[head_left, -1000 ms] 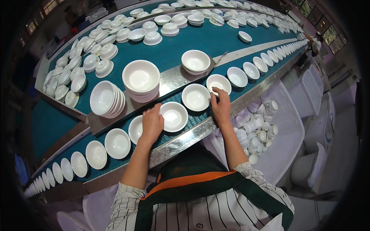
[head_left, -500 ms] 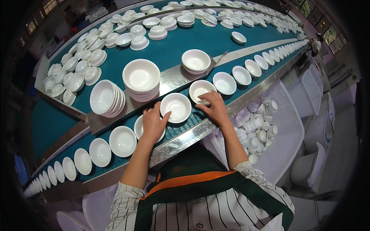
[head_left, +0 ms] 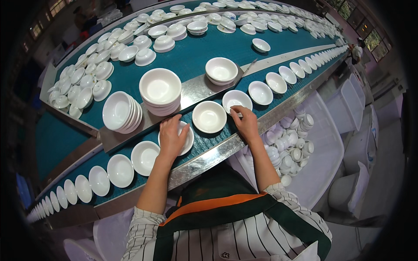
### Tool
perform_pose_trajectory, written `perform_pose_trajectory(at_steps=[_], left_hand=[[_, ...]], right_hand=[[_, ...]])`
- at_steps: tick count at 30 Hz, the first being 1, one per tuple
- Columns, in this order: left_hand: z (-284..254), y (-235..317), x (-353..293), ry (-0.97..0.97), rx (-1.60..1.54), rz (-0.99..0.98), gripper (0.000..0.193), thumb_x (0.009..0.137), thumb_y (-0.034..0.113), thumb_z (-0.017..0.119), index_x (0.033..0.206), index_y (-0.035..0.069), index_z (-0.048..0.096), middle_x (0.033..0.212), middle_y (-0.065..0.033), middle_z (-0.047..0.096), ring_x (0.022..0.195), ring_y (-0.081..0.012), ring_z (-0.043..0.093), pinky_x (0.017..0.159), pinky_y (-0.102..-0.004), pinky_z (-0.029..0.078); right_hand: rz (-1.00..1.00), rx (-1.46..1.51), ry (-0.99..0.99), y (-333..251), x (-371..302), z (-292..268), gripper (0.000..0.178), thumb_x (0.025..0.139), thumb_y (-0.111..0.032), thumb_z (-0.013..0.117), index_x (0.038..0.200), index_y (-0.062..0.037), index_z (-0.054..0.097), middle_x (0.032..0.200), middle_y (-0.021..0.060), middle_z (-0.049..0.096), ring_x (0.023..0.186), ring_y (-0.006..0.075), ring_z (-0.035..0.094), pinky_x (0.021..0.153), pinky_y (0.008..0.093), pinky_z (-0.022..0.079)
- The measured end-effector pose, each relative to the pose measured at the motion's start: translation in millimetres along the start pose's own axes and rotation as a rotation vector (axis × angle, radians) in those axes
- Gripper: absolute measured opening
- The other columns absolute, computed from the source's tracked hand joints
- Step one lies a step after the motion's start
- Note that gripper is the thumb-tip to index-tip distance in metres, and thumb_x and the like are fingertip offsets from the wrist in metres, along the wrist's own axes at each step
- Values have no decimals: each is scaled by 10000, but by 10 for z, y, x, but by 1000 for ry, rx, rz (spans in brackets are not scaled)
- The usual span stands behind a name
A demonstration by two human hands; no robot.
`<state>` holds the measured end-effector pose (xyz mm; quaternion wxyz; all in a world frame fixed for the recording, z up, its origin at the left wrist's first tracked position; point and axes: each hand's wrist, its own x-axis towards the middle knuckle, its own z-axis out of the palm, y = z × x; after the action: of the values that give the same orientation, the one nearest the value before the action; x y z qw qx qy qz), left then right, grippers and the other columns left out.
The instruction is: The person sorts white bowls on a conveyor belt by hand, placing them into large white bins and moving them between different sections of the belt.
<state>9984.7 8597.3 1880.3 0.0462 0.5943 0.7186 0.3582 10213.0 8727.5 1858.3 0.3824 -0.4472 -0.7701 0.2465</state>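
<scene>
White bowls stand in a row on a narrow teal conveyor belt (head_left: 209,144) in front of me. My left hand (head_left: 172,135) lies over the left part of one white bowl (head_left: 187,141), fingers stretched out and thumb apart; whether it grips the rim is hidden. Just right of it sits another white bowl (head_left: 209,116), touched by neither hand. My right hand (head_left: 246,124) reaches over the near rim of a third white bowl (head_left: 237,100), thumb and fingers bent but apart, without a visible grip.
Beyond the belt, a metal ledge (head_left: 191,92) bears a tall bowl stack (head_left: 160,87), a leaning stack (head_left: 116,111) and a small stack (head_left: 221,69). Many bowls crowd the wide teal conveyor (head_left: 187,54) behind. Below right, a large white tub (head_left: 324,148) holds heaped bowls. A metal rail (head_left: 209,158) edges the narrow belt.
The row of bowls has shifted right along the narrow belt. A lone bowl on the wide conveyor has moved left and nearer. Both hands have moved slightly right; the right fingers are drawn closer together.
</scene>
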Motion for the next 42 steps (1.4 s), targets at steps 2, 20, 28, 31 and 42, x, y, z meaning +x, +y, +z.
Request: perform_pose_trajectory(at_steps=[2,20,28,31,42], left_hand=[[63,48,31,-17,-8,22,384,799,225,677,1100,3,590,936,-150,635,896,-316,563,861,-406,398],[601,511,376,52,70,-23,437,757,140,672,1155,2,557,986,-175,614,954,-349,538,873,-429,388],[850,809,578,-105,100,23,389,763,269,704,1008,-10,587,941,-174,623,937,-343,547,896,-466,384],[898,838,619,-164,216,-46,314,761,196,679,988,3,581,835,-196,636,855,-360,581,868,-457,397],[1175,1026,829,-2,170,-82,347,778,176,675,1068,3,596,860,-177,614,883,-336,563,809,-434,407]], right_hand=[[-59,-16,109,56,22,-47,154,818,-124,642,944,-39,667,894,137,666,810,313,624,729,383,482],[30,-145,15,604,368,-525,124,824,-127,627,903,-43,673,819,145,659,753,338,609,721,404,481],[-62,-47,251,905,534,-729,145,830,-110,621,947,-36,664,912,129,665,849,312,613,757,387,468],[-65,-42,245,1001,604,-809,154,827,-98,622,962,-32,659,925,136,660,866,311,608,780,389,463],[-56,-100,-42,1398,930,-1138,149,821,-146,634,901,-29,681,877,142,671,814,333,629,738,397,489]])
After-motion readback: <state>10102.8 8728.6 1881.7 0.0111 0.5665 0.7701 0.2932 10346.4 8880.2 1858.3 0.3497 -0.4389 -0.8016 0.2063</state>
